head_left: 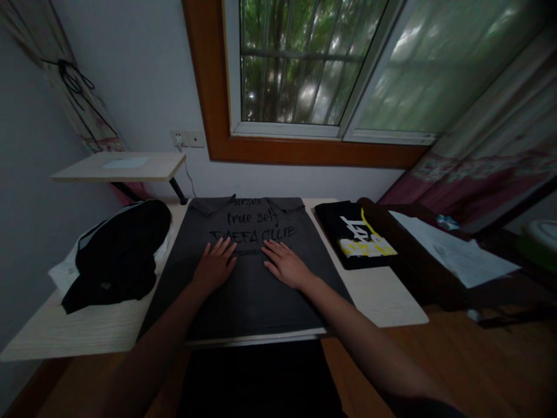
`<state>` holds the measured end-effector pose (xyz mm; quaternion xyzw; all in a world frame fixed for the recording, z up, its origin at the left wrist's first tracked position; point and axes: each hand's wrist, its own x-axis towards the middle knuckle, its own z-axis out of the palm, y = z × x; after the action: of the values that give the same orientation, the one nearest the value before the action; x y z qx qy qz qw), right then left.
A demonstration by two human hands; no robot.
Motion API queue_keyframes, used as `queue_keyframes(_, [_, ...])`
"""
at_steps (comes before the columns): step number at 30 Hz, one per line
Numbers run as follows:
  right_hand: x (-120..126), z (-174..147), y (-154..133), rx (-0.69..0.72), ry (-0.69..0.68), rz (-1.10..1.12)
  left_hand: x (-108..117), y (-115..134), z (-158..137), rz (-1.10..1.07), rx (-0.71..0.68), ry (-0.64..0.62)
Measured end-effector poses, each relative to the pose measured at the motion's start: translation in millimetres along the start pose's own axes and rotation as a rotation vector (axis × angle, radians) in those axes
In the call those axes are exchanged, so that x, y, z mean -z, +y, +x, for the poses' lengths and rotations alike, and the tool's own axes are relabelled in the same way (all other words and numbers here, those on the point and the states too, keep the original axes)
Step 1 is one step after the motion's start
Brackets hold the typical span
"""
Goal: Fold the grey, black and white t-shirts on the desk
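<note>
A dark grey T-shirt [261, 302] with black lettering lies spread flat on a pale wooden table [387, 296], its sleeves turned in at the far end. My left hand [215, 264] rests on it, palm down with fingers spread, just below the printed words. Beside it, my right hand [287, 264] also lies flat on the cloth, fingers stretched out and touching the lower line of print. Neither hand grips anything. To the right is a folded black garment [331, 226] with a white and yellow print.
A heap of black clothing [117, 255] sits on the table's left side, with white cloth beneath it. Behind it stands a small raised shelf [82, 168]. White paper [452, 249] lies on a dark surface at right. A window [304, 69] fills the wall ahead.
</note>
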<state>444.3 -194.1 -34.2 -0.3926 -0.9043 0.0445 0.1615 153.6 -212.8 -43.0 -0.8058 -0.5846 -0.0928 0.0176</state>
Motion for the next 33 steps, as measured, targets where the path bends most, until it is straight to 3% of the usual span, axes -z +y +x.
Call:
queue_keyframes(8, [13.2, -48.9, 61.2, -0.214, 0.068, -0.092, 9.0, -28.7, -20.4, 0.015, 0.059, -0.017])
queue_keyframes(12, [19.7, -72.2, 77.7, -0.274, 0.109, -0.103, 10.3, -41.8, -31.8, 0.038, 0.072, 0.012])
queue_keyframes(21, [22.4, -79.3, 78.2, -0.402, 0.181, -0.13, 6.9, -71.1, -50.4, 0.11, 0.187, 0.049])
queue_keyframes(33, [28.0, -78.6, 72.3, -0.464, 0.244, -0.224, 4.1, -75.6, -52.2, 0.121, 0.205, 0.049])
